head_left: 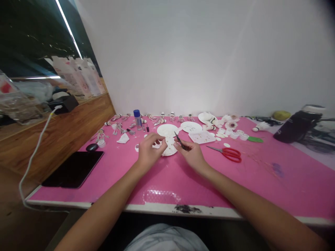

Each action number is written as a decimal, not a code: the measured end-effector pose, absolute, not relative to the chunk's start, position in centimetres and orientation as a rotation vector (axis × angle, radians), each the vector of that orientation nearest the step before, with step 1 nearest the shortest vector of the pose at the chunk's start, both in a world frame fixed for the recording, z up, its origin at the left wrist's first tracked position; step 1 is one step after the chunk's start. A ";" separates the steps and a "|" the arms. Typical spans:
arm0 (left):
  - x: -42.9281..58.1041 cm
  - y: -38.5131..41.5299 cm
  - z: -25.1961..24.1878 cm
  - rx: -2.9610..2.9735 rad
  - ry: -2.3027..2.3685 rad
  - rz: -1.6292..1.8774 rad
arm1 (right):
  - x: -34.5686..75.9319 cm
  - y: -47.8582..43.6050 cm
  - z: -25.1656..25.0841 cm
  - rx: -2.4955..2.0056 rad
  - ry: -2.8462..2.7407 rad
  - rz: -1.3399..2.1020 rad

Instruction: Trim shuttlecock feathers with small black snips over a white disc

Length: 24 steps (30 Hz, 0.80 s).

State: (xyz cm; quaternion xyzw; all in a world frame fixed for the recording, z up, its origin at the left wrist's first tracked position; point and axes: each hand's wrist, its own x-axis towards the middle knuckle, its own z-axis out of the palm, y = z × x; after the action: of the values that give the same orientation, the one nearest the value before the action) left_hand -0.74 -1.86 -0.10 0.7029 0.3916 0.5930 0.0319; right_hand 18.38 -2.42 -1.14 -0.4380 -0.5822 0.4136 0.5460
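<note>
My right hand (192, 153) grips a pair of dark pointed tweezers (179, 140), their tips aimed up and to the left. Facing it, my left hand (150, 148) is closed in a pinch, thumb against forefinger; whatever lies between them is too small to make out. Beneath both hands is a white paper disc (170, 150) with small bits on it. Another round white plate (167, 130) lies just behind. To the right of my right hand, red-handled scissors (229, 154) rest on the pink tabletop (167, 181).
Behind stand a blue-capped bottle (137, 120), a white tray (201, 137) and several shuttlecocks (261, 126). White caps (244, 136) sit at right, near a dark flask (298, 123). A black tablet (74, 169) and a mouse (92, 147) lie at left.
</note>
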 end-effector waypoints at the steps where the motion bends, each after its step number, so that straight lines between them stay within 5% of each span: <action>1: -0.8 -1.8 -0.1 2.177 1.212 1.831 | 18.3 -2.4 -1.2 -1.040 -1.379 0.970; 24: -0.5 -1.5 0.2 1.710 1.189 1.679 | 18.3 -2.4 -1.5 -1.049 -1.415 0.940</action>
State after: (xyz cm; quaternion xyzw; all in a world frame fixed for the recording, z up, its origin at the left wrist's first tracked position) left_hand -0.54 -1.49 0.22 0.6219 0.4324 0.6107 0.2308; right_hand 18.26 -2.35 -1.46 -0.4418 -0.5958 0.3955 0.5416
